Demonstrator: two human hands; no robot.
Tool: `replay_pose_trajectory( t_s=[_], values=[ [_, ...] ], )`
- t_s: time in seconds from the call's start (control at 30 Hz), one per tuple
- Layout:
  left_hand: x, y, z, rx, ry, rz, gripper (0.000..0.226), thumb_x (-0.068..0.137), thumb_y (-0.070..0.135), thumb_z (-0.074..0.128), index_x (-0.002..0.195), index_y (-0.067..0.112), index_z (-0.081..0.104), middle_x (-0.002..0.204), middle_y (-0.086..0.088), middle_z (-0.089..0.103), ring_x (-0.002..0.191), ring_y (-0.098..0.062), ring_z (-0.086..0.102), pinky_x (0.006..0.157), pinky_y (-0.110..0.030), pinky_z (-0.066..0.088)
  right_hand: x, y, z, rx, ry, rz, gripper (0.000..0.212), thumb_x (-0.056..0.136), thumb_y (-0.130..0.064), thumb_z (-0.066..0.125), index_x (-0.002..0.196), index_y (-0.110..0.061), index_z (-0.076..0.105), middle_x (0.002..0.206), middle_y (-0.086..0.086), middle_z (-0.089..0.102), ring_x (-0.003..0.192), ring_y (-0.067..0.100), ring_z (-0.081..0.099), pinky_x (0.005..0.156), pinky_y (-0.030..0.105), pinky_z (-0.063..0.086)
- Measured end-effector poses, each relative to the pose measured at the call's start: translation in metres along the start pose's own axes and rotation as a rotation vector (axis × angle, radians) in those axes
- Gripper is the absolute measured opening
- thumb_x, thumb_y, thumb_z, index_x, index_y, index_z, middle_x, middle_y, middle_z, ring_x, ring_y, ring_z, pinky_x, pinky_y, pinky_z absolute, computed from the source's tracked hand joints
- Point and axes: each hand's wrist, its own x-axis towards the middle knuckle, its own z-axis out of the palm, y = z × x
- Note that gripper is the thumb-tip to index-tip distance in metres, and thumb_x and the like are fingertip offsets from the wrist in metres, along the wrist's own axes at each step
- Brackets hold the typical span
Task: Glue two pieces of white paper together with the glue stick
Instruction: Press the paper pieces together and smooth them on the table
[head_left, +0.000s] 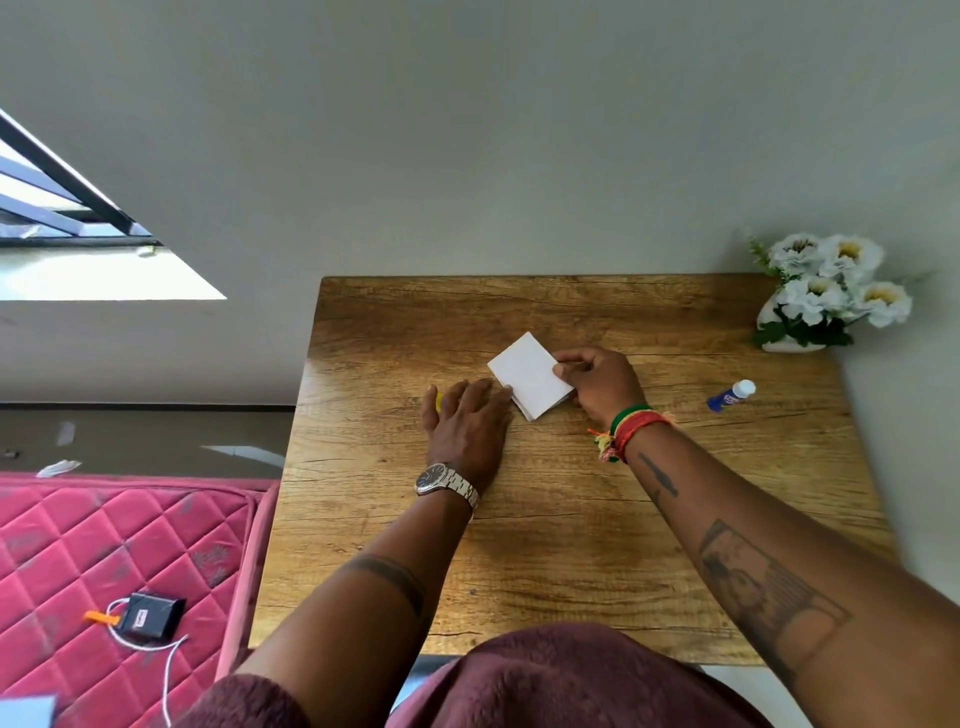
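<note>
Inspection of the wooden table (571, 545). The white paper (524, 371) lies near the middle of the table, well clear of the flower vase (789, 340) at the far right corner. I see layered edges at its near corner, so I judge that both pieces are stacked, though I cannot tell whether glue is already between them.

My right hand (602, 384) pinches the right edge of the paper, thumb on top and fingers curled beneath or beside it. My left hand (467, 426) lies flat and unclenched on the table, holding nothing, its fingertips (506, 392) touching the paper's near-left edge. A small yellow thing (439, 401) shows just beside the left thumb; I cannot identify it.

The glue stick (730, 396), blue with a white end, lies on its side between the paper and the vase, to the right of my right hand, untouched.

Finding: the step in hand appears to be squaring the two pieces. To do it well, I should keep the left fingertips as a stop against the edge, let the right pinch slide the upper sheet until corners meet, then press flat from the middle outward. If glue is not yet applied, the right hand must release and reach for the stick. Risk: the sheets skewing under uneven pressure.
</note>
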Motion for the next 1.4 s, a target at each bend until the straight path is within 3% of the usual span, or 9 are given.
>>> replay_pose_trajectory(
  t_s=[0.1,0.27,0.47,0.7,0.97,1.17,1.4],
  values=[
    [0.001,0.000,0.002,0.033,0.001,0.000,0.036,0.100,0.044,0.049,0.134,0.040,0.060,0.144,0.006,0.053,0.139,-0.025,0.038,0.120,-0.053,0.000,0.000,0.001,0.003,-0.035,0.026,-0.013,0.018,0.090,-0.019,0.072,0.108,-0.020,0.078,0.106,0.000,0.072,0.098,0.018,0.064,0.086,0.037,0.055],
    [0.005,-0.002,0.002,0.064,-0.014,0.012,0.036,0.099,0.046,0.047,0.133,0.042,0.060,0.143,0.007,0.050,0.138,-0.024,0.033,0.119,-0.052,-0.003,-0.005,0.003,0.007,-0.087,0.089,-0.022,0.014,0.087,-0.022,0.075,0.100,-0.025,0.075,0.097,-0.010,0.068,0.088,0.008,0.060,0.068,0.021,0.043],
    [0.006,-0.002,0.004,0.072,-0.019,0.022,0.037,0.099,0.047,0.045,0.133,0.041,0.059,0.142,0.006,0.052,0.136,-0.024,0.034,0.120,-0.052,0.004,-0.009,0.005,0.012,-0.172,0.132,-0.051,0.010,0.088,-0.024,0.074,0.097,-0.024,0.073,0.098,-0.003,0.072,0.089,0.015,0.064,0.072,0.027,0.048],
    [0.006,0.002,0.003,0.056,-0.013,0.010,0.037,0.099,0.048,0.044,0.130,0.040,0.062,0.140,0.007,0.054,0.136,-0.026,0.037,0.120,-0.053,0.007,-0.011,0.001,0.018,-0.276,0.155,-0.095,0.019,0.088,-0.024,0.075,0.106,-0.018,0.073,0.106,0.002,0.073,0.094,0.018,0.066,0.080,0.034,0.055],
    [0.003,0.004,0.002,0.112,0.007,0.045,0.034,0.099,0.039,0.050,0.131,0.032,0.062,0.137,0.004,0.058,0.133,-0.029,0.042,0.117,-0.052,0.002,-0.014,0.006,0.028,-0.377,0.164,-0.100,0.031,0.086,-0.031,0.077,0.113,-0.021,0.067,0.121,0.007,0.057,0.110,0.027,0.059,0.088,0.039,0.054],
    [0.000,0.005,0.005,0.140,-0.027,0.084,0.036,0.103,0.031,0.044,0.134,0.027,0.061,0.152,0.006,0.047,0.139,-0.029,0.037,0.118,-0.048,-0.001,-0.014,0.013,0.035,-0.468,0.193,-0.121,0.038,0.085,-0.037,0.077,0.118,-0.022,0.065,0.123,0.007,0.054,0.117,0.028,0.052,0.084,0.037,0.050],
    [0.001,0.012,0.009,-0.095,-0.005,-0.015,0.037,0.103,0.024,0.044,0.140,0.024,0.047,0.144,0.002,0.058,0.144,-0.019,0.036,0.122,-0.043,-0.004,-0.015,0.020,0.034,-0.500,0.191,-0.168,0.044,0.086,-0.039,0.074,0.125,-0.022,0.065,0.122,0.006,0.051,0.119,0.027,0.049,0.087,0.037,0.051]
  ],
)
